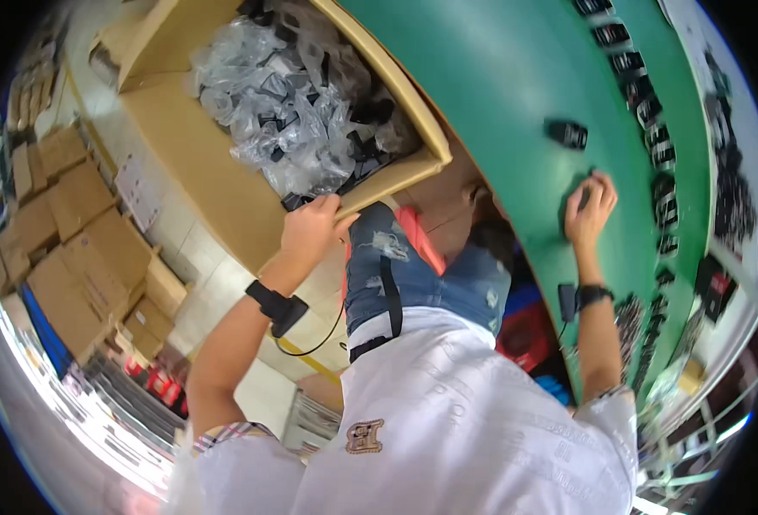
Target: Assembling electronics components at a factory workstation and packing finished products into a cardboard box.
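My left hand grips the near rim of a large open cardboard box, its fingers curled over the edge. Inside the box lies a heap of crumpled clear plastic bags with black parts among them. Over the green table on the right, my right hand is closed with curled fingers. Something small and dark shows between its thumb and fingers, mostly hidden by them. A little farther off, a black item with pale print lies alone on the green surface.
Along the table's right side runs a row of similar black items. Flattened cardboard boxes are stacked on the floor at the left. Each wrist wears a black band, and a thin cable hangs near the left one.
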### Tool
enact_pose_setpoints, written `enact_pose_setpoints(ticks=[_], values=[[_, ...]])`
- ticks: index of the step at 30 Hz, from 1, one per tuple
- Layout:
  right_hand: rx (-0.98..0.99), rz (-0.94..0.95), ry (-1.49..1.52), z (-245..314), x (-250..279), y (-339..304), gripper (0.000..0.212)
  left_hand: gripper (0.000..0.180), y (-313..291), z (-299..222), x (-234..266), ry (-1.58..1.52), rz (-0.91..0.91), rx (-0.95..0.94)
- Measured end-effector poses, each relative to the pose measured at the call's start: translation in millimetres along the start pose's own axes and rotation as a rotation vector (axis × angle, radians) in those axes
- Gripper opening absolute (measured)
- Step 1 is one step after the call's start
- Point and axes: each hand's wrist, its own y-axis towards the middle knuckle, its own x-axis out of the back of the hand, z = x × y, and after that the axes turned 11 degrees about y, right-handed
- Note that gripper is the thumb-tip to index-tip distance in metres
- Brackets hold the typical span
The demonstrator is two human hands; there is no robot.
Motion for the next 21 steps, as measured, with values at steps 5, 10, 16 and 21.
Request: enact_pose_setpoints(ticks=[5,10,16,21], values=[[-0.204,-0.323,-0.194,31,-35,-9,0.020,0.034,-7,1,4,-0.125,-0.059,-0.080],[-0.300,-0.382,-0.241,13,-33,-25,0.025,0.039,0,-5,8,-0.299,-0.029,-0.112],[-0.325,-0.421,-0.214,28,-34,-21,0.024,0.042,-7,-8,10,-0.197,-0.130,-0.144],[-0.370,-0.474,-0.051,34,-41,-26,0.021,0.036,-10,-8,9,-0.222,-0.168,-0.071]])
